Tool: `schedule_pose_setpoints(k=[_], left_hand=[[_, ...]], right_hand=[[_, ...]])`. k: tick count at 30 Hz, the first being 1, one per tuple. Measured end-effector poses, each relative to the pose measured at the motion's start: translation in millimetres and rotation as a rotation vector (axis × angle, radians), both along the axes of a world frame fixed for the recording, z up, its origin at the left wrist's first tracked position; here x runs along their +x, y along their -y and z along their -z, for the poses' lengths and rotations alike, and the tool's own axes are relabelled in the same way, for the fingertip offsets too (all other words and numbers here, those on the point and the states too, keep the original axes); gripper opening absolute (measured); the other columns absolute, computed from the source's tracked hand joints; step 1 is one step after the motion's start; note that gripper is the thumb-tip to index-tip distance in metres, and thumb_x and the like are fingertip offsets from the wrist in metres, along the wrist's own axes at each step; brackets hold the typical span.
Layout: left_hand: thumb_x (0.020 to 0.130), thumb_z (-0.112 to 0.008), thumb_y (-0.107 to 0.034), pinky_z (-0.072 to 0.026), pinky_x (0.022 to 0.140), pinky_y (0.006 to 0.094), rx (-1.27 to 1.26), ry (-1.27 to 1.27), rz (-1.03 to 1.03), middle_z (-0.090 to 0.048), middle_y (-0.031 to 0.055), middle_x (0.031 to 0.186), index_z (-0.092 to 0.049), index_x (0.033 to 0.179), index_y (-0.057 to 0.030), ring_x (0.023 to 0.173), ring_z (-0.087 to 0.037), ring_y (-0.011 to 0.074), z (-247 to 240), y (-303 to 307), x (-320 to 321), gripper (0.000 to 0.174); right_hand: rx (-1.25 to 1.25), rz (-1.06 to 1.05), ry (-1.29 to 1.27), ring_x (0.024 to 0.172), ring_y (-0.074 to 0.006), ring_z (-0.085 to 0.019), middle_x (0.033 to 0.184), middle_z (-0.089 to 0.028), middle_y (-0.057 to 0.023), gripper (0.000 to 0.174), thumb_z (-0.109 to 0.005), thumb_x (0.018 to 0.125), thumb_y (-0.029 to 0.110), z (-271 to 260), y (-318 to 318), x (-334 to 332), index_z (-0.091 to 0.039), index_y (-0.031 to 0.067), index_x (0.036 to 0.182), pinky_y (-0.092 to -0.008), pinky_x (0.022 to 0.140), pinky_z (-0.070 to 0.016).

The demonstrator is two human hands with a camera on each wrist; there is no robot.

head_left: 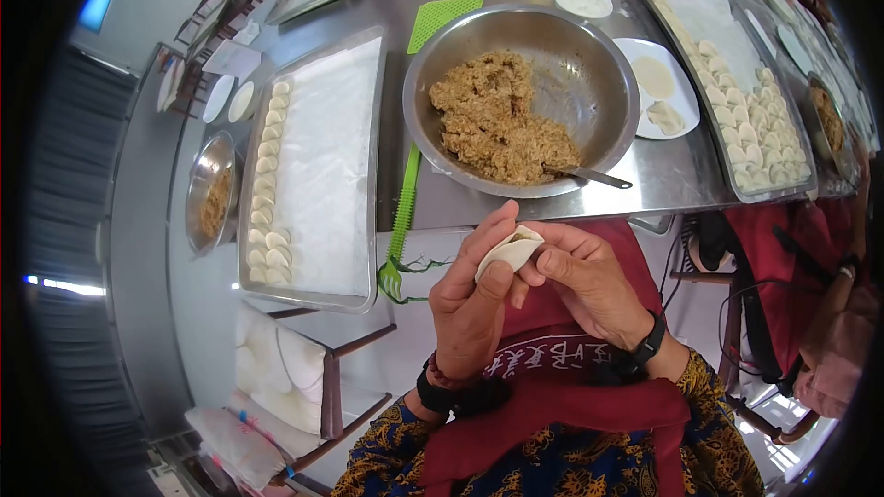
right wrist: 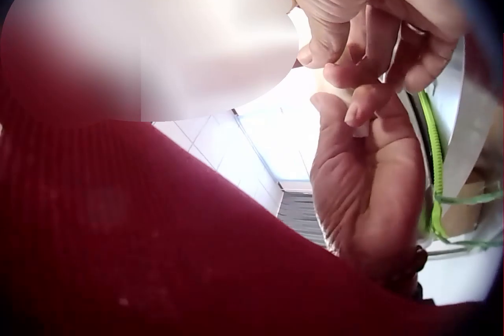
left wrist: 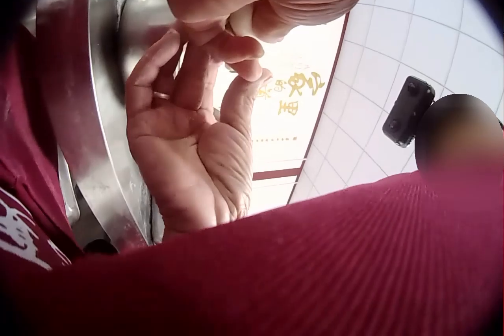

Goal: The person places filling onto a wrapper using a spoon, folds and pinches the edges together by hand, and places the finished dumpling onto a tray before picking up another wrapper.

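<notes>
A white dumpling wrapper (head_left: 508,252), partly folded over with filling showing at its top, is held up between both hands just before the table's edge. The left hand (head_left: 468,302) cradles it, the thumb lying along the near side and the fingers behind. From the other side, the right hand (head_left: 594,287) pinches the wrapper's right end between thumb and fingers. In the right wrist view the left hand (right wrist: 370,182) is below and the right hand (right wrist: 354,13) above, their fingertips meeting around the pale dough. Beyond the hands stands a steel bowl (head_left: 603,60) of brown minced filling (head_left: 497,110).
A spoon (head_left: 599,177) leans in the bowl. Left lies a lined tray (head_left: 322,166) with a row of dumplings (head_left: 267,161); right, a fuller tray (head_left: 727,32). A green swatter-like tool (head_left: 405,193) lies between left tray and bowl. A white plate (head_left: 677,83) holds wrappers.
</notes>
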State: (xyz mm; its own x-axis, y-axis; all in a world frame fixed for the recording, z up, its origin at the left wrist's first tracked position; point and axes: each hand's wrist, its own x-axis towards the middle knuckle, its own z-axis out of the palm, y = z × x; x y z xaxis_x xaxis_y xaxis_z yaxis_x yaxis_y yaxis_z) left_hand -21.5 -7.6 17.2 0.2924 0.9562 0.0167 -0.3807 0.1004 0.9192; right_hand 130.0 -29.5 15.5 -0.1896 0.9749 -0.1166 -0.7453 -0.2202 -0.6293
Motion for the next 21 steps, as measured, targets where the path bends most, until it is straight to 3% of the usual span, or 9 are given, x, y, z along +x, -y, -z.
schedule_pose_setpoints(k=[5,10,14,16,21], left_hand=[[0.102,-0.055,-0.017,-0.0473,0.091,0.0297,-0.003,0.013,0.023,-0.061,0.0122,0.124,-0.043,0.143,0.0102,0.103,-0.059,0.0162,5.4,0.3,0.1,0.05],[0.103,-0.052,-0.013,-0.0473,0.077,0.0253,-0.047,-0.001,0.106,-0.063,0.0118,0.117,-0.041,0.144,0.0104,0.094,-0.06,0.015,3.9,-0.5,3.1,0.049],[0.103,-0.05,-0.011,-0.0453,0.071,0.0238,-0.034,-0.033,0.096,-0.064,0.0115,0.114,-0.041,0.144,0.0104,0.09,-0.06,0.014,4.2,-1.9,6.6,0.047],[0.102,-0.052,-0.006,-0.0498,0.082,0.0239,-0.079,0.053,0.157,-0.051,0.0117,0.14,-0.051,0.14,0.0033,0.101,-0.06,0.0122,5.4,-3.2,4.5,0.039],[0.102,-0.052,-0.005,-0.0485,0.09,0.0243,-0.064,-0.02,0.117,-0.051,0.0107,0.14,-0.051,0.14,0.0024,0.109,-0.057,0.012,9.1,-1.3,7.7,0.039]], right_hand=[[-0.079,0.02,-0.03,0.08,-0.0195,-0.064,0.092,-0.065,-0.0101,0.034,-0.057,0.099,0.009,0.4,0.0,-1.2,-0.057,-0.0084,0.128,-0.0321,0.077,-0.055],[-0.058,0.098,-0.067,0.076,-0.0207,-0.065,0.086,-0.064,-0.0102,0.027,-0.059,0.099,0.011,13.7,0.7,-0.1,-0.061,-0.0073,0.118,-0.0333,0.07,-0.0563],[-0.02,0.198,0.057,0.069,-0.0224,-0.065,0.079,-0.062,-0.01,0.021,-0.061,0.097,0.008,19.0,-0.8,0.1,-0.061,-0.0065,0.113,-0.0344,0.064,-0.0565],[-0.035,0.213,0.078,0.067,-0.0226,-0.065,0.078,-0.062,-0.0098,0.02,-0.061,0.097,0.006,19.7,-0.9,0.9,-0.061,-0.0062,0.113,-0.0339,0.064,-0.0563],[-0.015,0.189,0.113,0.067,-0.0211,-0.065,0.077,-0.062,-0.0095,0.016,-0.062,0.095,0.001,16.5,-2.5,4.0,-0.061,-0.005,0.109,-0.0312,0.062,-0.0554]])
